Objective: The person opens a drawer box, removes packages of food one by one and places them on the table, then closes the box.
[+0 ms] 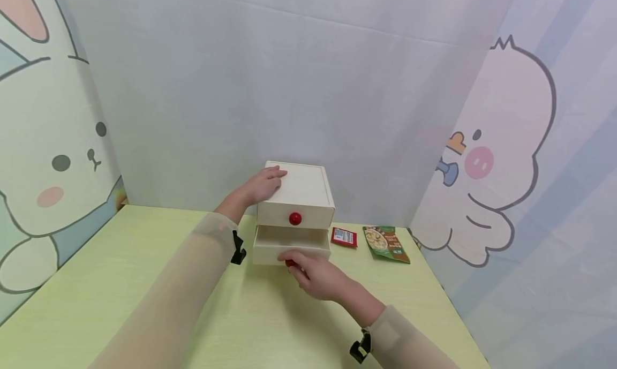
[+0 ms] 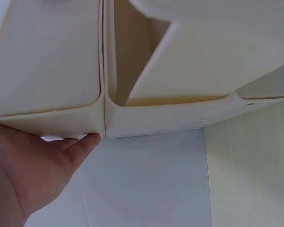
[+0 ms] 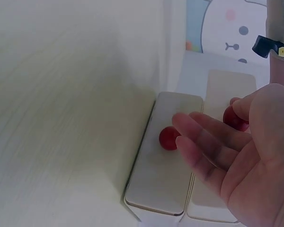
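A cream drawer box with round red knobs stands against the back curtain. Its top drawer is closed; the drawer beneath is pulled partway out, and its visible interior looks bare. My right hand pinches the pulled-out drawer's knob between thumb and finger. The other fingers of that hand extend past a lower red knob on another closed drawer front. With fingers spread, my left hand rests on the box's upper left edge; its fingertips lie along the side.
Right of the box, a small red packet with a white label lies on the pale yellow-green table. Beside it is a larger green and brown food pouch. Cartoon-printed curtains enclose the table's back and sides.
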### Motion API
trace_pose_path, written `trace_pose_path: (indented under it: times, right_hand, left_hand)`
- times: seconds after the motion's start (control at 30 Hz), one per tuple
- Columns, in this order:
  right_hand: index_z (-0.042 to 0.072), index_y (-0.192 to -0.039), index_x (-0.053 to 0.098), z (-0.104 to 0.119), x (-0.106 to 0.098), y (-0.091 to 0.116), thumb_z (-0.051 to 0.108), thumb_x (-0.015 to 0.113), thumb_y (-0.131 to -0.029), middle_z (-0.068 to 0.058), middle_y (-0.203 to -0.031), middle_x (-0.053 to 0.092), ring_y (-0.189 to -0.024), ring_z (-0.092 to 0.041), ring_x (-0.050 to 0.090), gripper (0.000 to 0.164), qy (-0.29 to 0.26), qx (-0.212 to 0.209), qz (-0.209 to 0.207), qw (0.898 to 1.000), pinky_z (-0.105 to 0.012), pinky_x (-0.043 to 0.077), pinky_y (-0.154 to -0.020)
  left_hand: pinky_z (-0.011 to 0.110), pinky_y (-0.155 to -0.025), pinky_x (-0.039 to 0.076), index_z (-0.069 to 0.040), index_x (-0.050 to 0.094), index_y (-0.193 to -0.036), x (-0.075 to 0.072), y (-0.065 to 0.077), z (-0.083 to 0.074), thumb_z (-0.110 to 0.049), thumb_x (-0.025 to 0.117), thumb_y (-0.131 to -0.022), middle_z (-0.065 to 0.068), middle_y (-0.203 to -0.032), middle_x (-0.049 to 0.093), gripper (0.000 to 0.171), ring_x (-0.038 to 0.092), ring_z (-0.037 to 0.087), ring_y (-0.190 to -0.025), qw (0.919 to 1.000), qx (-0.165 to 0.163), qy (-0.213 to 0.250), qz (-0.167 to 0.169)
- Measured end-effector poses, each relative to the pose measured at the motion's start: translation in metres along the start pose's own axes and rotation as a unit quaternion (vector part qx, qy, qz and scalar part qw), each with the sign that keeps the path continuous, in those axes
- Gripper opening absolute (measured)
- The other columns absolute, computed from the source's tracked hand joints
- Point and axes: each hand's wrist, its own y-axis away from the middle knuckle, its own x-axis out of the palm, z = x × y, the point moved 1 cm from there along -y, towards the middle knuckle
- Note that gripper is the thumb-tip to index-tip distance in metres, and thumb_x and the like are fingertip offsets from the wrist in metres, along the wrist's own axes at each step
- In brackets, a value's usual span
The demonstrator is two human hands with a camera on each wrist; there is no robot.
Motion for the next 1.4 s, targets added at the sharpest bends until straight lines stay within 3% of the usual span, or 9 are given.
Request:
trace_pose_path:
  times: [0.23,0.57,0.83,1.0,1.1,1.4]
  right_hand:
    - [0.018,-0.148,0.063,-0.006,-0.002,-0.008,0.015,0.055,-0.115,-0.005,-0.121,0.075,-0.080,-0.004,0.060,0.033,-0.016,0.021,0.004,1.000,-0.025,0.054,-0.079]
    - [0.017,-0.147,0.062,-0.012,-0.003,-0.019,0.012,0.055,-0.115,-0.008,-0.123,0.074,-0.081,-0.008,0.062,0.034,-0.033,0.038,0.000,0.999,-0.024,0.055,-0.075]
    - [0.015,-0.147,0.062,-0.018,-0.002,-0.028,0.012,0.052,-0.116,-0.009,-0.133,0.073,-0.082,-0.008,0.064,0.034,-0.012,0.038,-0.016,0.999,-0.027,0.057,-0.079]
    - [0.017,-0.147,0.062,-0.021,-0.002,-0.033,0.014,0.052,-0.116,-0.009,-0.129,0.074,-0.084,-0.010,0.066,0.033,-0.013,0.059,-0.016,0.998,-0.027,0.058,-0.079]
    - [0.019,-0.147,0.063,-0.022,-0.002,-0.035,0.015,0.052,-0.116,-0.007,-0.128,0.075,-0.090,-0.013,0.067,0.033,-0.015,0.074,-0.016,0.997,-0.030,0.059,-0.082]
    - [0.018,-0.147,0.064,-0.022,-0.002,-0.039,0.018,0.052,-0.117,-0.006,-0.135,0.075,-0.114,-0.018,0.072,0.033,0.000,0.075,-0.025,0.997,-0.045,0.061,-0.109]
  left_hand:
    - [0.060,-0.140,0.013,-0.011,0.042,-0.170,0.000,0.000,0.000,-0.029,0.031,-0.114,0.012,-0.185,0.019,0.060,0.010,0.038,-0.173,1.0000,-0.001,0.009,-0.003]
    - [0.061,-0.139,0.014,-0.010,0.042,-0.170,0.000,0.001,0.000,-0.029,0.030,-0.114,0.013,-0.185,0.019,0.060,0.011,0.040,-0.173,1.0000,-0.004,0.005,-0.006]
    - [0.061,-0.139,0.014,-0.010,0.042,-0.170,0.001,0.001,-0.001,-0.028,0.031,-0.115,0.013,-0.185,0.019,0.059,0.010,0.039,-0.173,1.0000,-0.002,0.005,-0.005]
    - [0.061,-0.139,0.014,-0.011,0.042,-0.170,0.001,0.002,-0.001,-0.029,0.030,-0.115,0.012,-0.185,0.019,0.059,0.011,0.039,-0.173,1.0000,-0.001,0.000,-0.005]
    - [0.060,-0.139,0.014,-0.011,0.042,-0.170,0.002,0.001,-0.001,-0.029,0.030,-0.115,0.013,-0.185,0.019,0.059,0.011,0.039,-0.173,1.0000,0.000,0.000,-0.005]
    - [0.061,-0.139,0.014,-0.009,0.041,-0.170,0.000,0.003,-0.002,-0.028,0.030,-0.114,0.015,-0.185,0.019,0.060,0.011,0.041,-0.172,1.0000,0.002,0.001,-0.004]
